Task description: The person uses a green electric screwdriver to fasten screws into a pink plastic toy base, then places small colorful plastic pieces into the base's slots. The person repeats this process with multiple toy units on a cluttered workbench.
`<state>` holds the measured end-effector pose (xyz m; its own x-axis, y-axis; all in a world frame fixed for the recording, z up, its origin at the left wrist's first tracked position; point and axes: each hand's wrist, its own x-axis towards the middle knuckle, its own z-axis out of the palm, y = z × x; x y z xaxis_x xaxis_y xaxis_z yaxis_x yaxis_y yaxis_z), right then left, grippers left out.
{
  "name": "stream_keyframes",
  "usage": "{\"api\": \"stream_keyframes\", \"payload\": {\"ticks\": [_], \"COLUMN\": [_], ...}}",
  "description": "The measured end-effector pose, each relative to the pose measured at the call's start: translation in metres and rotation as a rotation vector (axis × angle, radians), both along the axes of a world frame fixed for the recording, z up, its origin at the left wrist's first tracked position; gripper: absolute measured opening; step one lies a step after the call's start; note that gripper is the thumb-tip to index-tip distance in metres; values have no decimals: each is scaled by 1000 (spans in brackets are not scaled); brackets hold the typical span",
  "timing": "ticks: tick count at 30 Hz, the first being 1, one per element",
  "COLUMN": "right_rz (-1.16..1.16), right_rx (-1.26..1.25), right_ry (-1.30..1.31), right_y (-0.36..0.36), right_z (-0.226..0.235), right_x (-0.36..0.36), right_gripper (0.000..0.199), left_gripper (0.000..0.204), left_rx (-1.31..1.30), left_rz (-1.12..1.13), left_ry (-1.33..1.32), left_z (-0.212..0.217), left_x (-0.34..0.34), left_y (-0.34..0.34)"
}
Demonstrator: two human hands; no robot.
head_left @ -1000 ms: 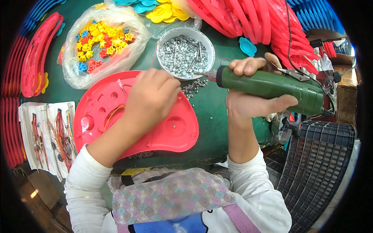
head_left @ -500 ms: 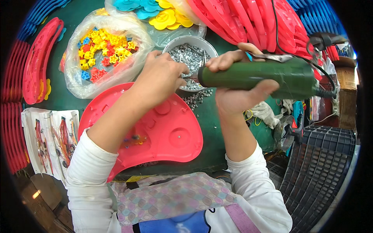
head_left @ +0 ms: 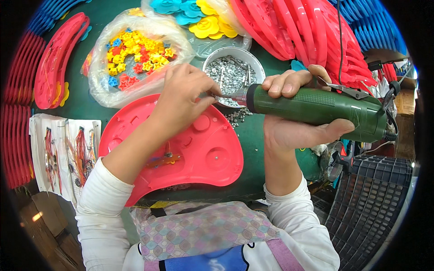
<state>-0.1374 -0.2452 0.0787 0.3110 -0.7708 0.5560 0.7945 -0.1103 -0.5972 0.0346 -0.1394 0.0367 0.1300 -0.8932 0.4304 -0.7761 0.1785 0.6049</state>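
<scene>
On the near side of the white bowl of fasteners [head_left: 258, 67]: red plastic shell [head_left: 194, 151], biggest piece, lying hollow side up; looks light, stiff, a bit slick, so take it by the raised rim. Right of the bowl: green power screwdriver [head_left: 316, 107], gripped by the right hand [head_left: 285, 131], fingers over the top, thumb along the near side. Probably hefty, hard-cased, tail-heavy with the black cord [head_left: 390, 135]; hold mid-barrel. At the bowl's near-left edge: left hand [head_left: 184, 95], thumb and fingers pinched together at the driver tip [head_left: 227, 95]; can't tell what's between them. Tip is thin, likely rigid; steady it lightly. Just beside the bowl, near side: loose metal parts [head_left: 237, 117], light, hard, fingertip pickup.
</scene>
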Motion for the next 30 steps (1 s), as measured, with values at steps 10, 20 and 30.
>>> {"api": "stream_keyframes", "payload": {"ticks": [10, 20, 30], "right_rz": [209, 171, 129], "right_rx": [-76, -139, -37], "right_ry": [26, 148, 237], "right_y": [36, 39, 37], "right_z": [2, -14, -25], "right_x": [26, 33, 35], "right_gripper": [107, 106, 100], "left_gripper": [15, 15, 12], "left_rx": [170, 85, 46], "left_rz": [78, 235, 258], "left_ry": [251, 33, -39], "left_z": [10, 0, -25], "left_x": [12, 12, 11], "left_y": [59, 78, 72]}}
